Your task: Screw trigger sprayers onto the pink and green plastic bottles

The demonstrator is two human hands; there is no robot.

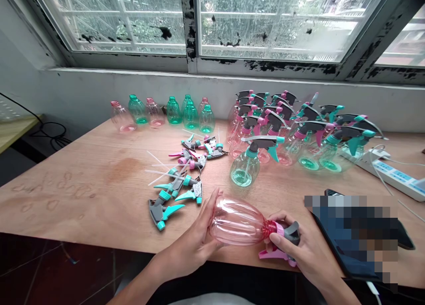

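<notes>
A clear pink spray bottle (237, 221) lies on its side in the air over the table's front edge, its neck to the right. My left hand (202, 234) is wrapped round the bottle's base. At the neck, my right hand (292, 243) grips the pink and grey spray head (280, 232), whose pink trigger (275, 255) points down toward me. The head sits on the neck; whether its thread is tight I cannot tell. Left of the bottle lie loose spray heads (164, 207) in teal, pink and grey, with thin white tubes. A green spray bottle (245, 167) with its head on stands just beyond.
Several headless pink and green bottles (191, 115) stand along the wall. Many bottles with spray heads (308, 141) crowd the back right. A power strip (398, 174) with cables and a tablet (345, 238), partly pixelated, lie on the right. The wooden table's (83, 185) front edge is near me.
</notes>
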